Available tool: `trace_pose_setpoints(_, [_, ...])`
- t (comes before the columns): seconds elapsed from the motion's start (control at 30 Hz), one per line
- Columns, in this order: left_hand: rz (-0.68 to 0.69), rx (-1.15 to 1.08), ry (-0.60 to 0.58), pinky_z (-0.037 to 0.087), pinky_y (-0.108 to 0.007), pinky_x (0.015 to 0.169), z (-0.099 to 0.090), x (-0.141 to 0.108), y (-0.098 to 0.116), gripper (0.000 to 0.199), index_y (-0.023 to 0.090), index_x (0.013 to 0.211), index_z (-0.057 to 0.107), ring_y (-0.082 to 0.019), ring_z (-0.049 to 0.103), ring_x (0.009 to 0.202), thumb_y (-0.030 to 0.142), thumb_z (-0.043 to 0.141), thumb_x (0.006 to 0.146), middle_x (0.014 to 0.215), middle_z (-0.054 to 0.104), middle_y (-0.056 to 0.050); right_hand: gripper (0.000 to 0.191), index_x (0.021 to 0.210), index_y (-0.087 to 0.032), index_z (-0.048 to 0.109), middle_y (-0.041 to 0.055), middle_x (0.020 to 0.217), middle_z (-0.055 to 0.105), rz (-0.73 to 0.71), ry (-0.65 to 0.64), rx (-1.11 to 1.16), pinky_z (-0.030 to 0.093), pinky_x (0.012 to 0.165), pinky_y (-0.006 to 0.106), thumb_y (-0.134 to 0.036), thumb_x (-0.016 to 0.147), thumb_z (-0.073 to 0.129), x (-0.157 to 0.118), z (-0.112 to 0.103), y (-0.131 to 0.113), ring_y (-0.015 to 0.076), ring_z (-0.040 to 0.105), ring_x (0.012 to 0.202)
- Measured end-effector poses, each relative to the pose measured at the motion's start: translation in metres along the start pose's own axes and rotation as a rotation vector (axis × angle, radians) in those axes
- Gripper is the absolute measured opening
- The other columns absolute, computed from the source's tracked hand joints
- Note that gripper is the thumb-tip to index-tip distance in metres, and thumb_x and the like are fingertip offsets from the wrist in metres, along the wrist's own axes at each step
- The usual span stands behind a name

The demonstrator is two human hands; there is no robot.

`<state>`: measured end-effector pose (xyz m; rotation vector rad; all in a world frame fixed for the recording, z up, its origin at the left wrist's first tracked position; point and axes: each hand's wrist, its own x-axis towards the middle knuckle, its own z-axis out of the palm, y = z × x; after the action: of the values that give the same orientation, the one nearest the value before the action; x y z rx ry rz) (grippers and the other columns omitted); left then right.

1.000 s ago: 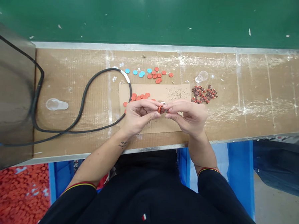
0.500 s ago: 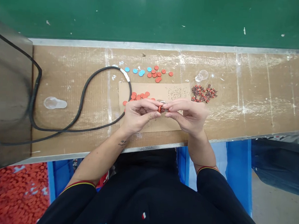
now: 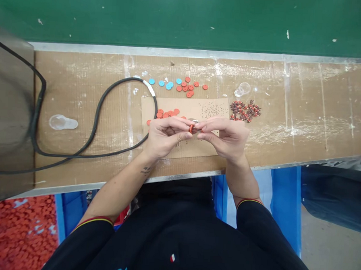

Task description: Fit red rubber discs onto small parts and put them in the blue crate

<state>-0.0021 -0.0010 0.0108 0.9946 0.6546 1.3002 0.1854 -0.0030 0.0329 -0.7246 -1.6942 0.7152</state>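
Above a flat cardboard sheet (image 3: 189, 104), both hands meet at fingertip height. My left hand (image 3: 165, 137) pinches an orange-red disc (image 3: 191, 129) held on edge between thumb and fingers. My right hand (image 3: 225, 138) is closed on a small part with thin reddish-brown wires (image 3: 197, 130), its end against the disc; fingers hide its exact shape. Behind the left hand lie several orange-red discs (image 3: 169, 113) on the sheet. Tiny dark bits (image 3: 213, 109) are scattered on the sheet's right side. Right of it sits a pile of red-and-dark wired pieces (image 3: 246, 110).
Further back lie loose orange-red discs (image 3: 190, 87) and blue discs (image 3: 169, 85). Clear plastic scoop-like pieces stand right (image 3: 242, 89) and left (image 3: 63, 122). A thick black cable (image 3: 98, 120) loops across the left. Below are a bin of red pieces (image 3: 21, 227) and blue crates (image 3: 285, 205).
The whole view has shifted slightly. The hands stay together, and the thin wires between disc and right fingertips show more clearly now.
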Motion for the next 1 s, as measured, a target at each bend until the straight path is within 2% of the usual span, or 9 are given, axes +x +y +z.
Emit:
trace_pose_setpoints(0.27, [-0.023,-0.061,-0.007,0.069,-0.022,0.077,0.0018,0.0001,-0.0021,0.023,0.029,0.078,0.086,-0.013,0.079,0.075,0.033,0.104,0.064,0.085,0.083,-0.003,0.018,0.097,-0.025,0.077,-0.0006,0.093,0.087,-0.14,-0.001,-0.09,0.07,0.077,0.026,-0.014,0.086,0.085,0.0025,0.0012,0.0004,0.0153,0.084,0.087])
trace_pose_setpoints(0.4, [-0.022,-0.049,0.015,0.07,-0.026,0.08,0.0019,-0.0007,-0.0032,0.02,0.029,0.076,0.086,-0.014,0.08,0.076,0.035,0.103,0.067,0.087,0.084,-0.004,0.017,0.097,-0.026,0.078,-0.0012,0.092,0.087,-0.152,-0.011,-0.104,0.071,0.077,0.027,-0.015,0.086,0.085,0.0034,0.0,-0.0002,0.0159,0.085,0.086])
trace_pose_setpoints(0.5, [0.004,-0.039,0.023,0.07,-0.027,0.081,0.0022,-0.002,-0.004,0.017,0.03,0.078,0.086,-0.016,0.082,0.081,0.034,0.101,0.07,0.09,0.085,-0.004,0.016,0.099,-0.027,0.078,-0.0013,0.093,0.087,-0.18,-0.007,-0.115,0.071,0.076,0.027,-0.017,0.088,0.084,0.0037,0.0,0.0006,0.0155,0.085,0.085])
trace_pose_setpoints(0.6, [0.061,-0.036,0.026,0.07,-0.024,0.078,0.0024,-0.0038,-0.0047,0.016,0.03,0.081,0.087,-0.016,0.082,0.084,0.03,0.1,0.072,0.092,0.085,-0.004,0.011,0.098,-0.027,0.078,-0.0011,0.093,0.087,-0.237,0.017,-0.15,0.071,0.072,0.027,-0.021,0.09,0.083,0.0029,0.0019,0.0024,0.0152,0.084,0.082])
trace_pose_setpoints(0.7, [0.094,-0.047,0.019,0.069,-0.023,0.079,0.0021,-0.0056,-0.0057,0.016,0.03,0.083,0.087,-0.015,0.082,0.085,0.027,0.099,0.073,0.094,0.085,-0.003,0.019,0.102,-0.028,0.079,-0.0004,0.096,0.088,-0.282,0.051,-0.134,0.071,0.072,0.026,-0.017,0.087,0.085,0.0012,0.0042,0.0044,0.0156,0.084,0.084])
trace_pose_setpoints(0.87, [0.027,-0.082,0.06,0.07,-0.025,0.081,0.0023,-0.0067,-0.0075,0.02,0.028,0.076,0.085,-0.016,0.082,0.083,0.034,0.103,0.067,0.091,0.084,-0.004,0.025,0.102,-0.032,0.08,-0.0022,0.098,0.088,-0.265,0.043,-0.099,0.072,0.072,0.028,-0.015,0.085,0.086,-0.001,0.0049,0.0068,0.0164,0.085,0.085])
trace_pose_setpoints(1.0, [-0.007,-0.087,0.052,0.071,-0.03,0.08,0.0023,-0.006,-0.0065,0.024,0.027,0.073,0.084,-0.019,0.082,0.084,0.038,0.104,0.065,0.089,0.084,-0.004,0.025,0.103,-0.031,0.08,-0.0015,0.097,0.088,-0.279,0.042,-0.095,0.072,0.073,0.027,-0.015,0.085,0.086,0.0004,0.0042,0.0056,0.0162,0.085,0.084])
